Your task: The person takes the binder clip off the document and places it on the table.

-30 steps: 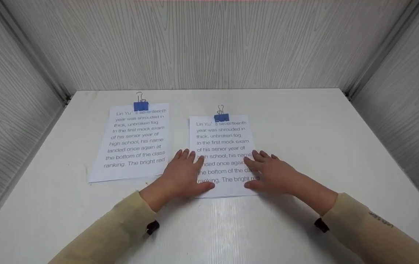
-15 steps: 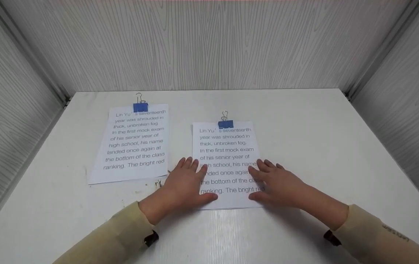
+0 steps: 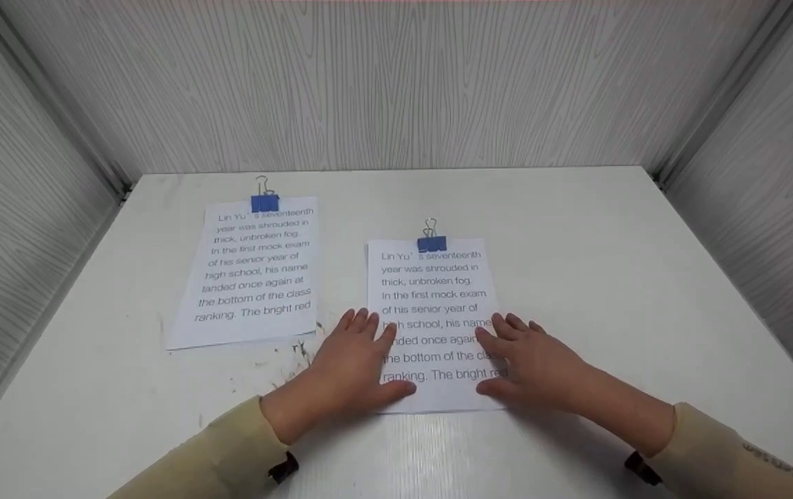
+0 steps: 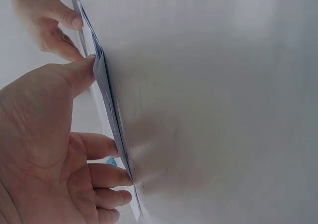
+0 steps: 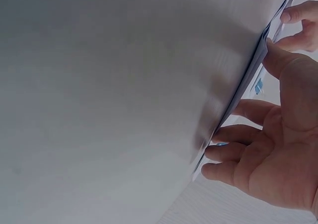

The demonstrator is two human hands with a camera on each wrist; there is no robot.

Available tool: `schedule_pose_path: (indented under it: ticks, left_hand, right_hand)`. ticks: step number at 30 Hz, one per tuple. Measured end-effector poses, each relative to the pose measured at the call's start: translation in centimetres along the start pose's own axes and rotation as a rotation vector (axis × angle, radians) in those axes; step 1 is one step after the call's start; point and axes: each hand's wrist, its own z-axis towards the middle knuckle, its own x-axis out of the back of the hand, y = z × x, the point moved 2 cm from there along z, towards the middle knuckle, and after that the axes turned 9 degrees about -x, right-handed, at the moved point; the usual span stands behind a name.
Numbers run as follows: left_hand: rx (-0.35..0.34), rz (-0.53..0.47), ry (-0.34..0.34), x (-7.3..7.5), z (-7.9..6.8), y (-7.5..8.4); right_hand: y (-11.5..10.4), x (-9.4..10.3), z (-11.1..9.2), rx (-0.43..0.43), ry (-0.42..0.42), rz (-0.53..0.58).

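Observation:
A stack of white printed sheets (image 3: 431, 309) lies on the table in the head view, a blue binder clip (image 3: 432, 243) on its far edge. My left hand (image 3: 344, 367) rests along the stack's left side, thumb near the front edge and fingers spread. Mirroring it, my right hand (image 3: 549, 364) touches the right side with fingers extended and the thumb on the paper. In the left wrist view the left thumb meets the edge of the layered sheets (image 4: 107, 92); the right wrist view shows the right thumb likewise at the sheets' edge (image 5: 246, 77).
To the left lies a second clipped stack of printed sheets (image 3: 254, 277), with its own blue binder clip (image 3: 265, 202). Small dark marks (image 3: 299, 348) show on the white table (image 3: 646, 277) near it. Wood-grain panels (image 3: 396, 83) wall in the back and both sides.
The stack between my hands has slid toward me and slightly right, both hands moving along with it. The left stack stays in place. More dark marks on the table have come into view.

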Motion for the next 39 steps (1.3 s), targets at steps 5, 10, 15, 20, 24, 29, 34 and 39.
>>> schedule_pose_path:
  ticks: [5, 10, 15, 20, 24, 29, 34, 39]
  left_hand:
    - [-0.005, 0.005, -0.001, -0.1, -0.3, 0.4]
    - [-0.011, 0.020, 0.004, 0.0, -0.5, 0.8]
    - [-0.011, 0.026, 0.019, -0.2, -0.4, 0.9]
    - [0.013, 0.037, 0.059, 0.0, 0.1, 0.5]
    - [0.056, 0.039, 0.135, 1.3, 1.3, -0.8]
    - [0.103, -0.034, 0.225, 3.2, 3.4, -3.9]
    - [0.105, -0.128, 0.265, 3.7, 5.3, -7.4]
    - [0.121, -0.226, 0.214, 3.3, 7.0, -10.0]
  right_hand:
    - [-0.1, 0.0, -0.5, -0.003, -0.004, -0.019]
    - [0.0, -0.1, -0.9, -0.008, -0.006, -0.035]
    - [0.1, -0.1, -1.0, 0.001, 0.012, -0.040]
    - [0.1, -0.2, -1.0, 0.001, 0.009, -0.014]
    - [0.2, -0.5, -1.0, -0.014, -0.001, 0.004]
    - [0.2, -0.6, -1.0, -0.028, -0.002, -0.012]
    - [0.1, -0.8, -1.0, -0.041, -0.006, -0.016]
    - [-0.1, -0.9, -1.1, -0.056, -0.004, -0.021]
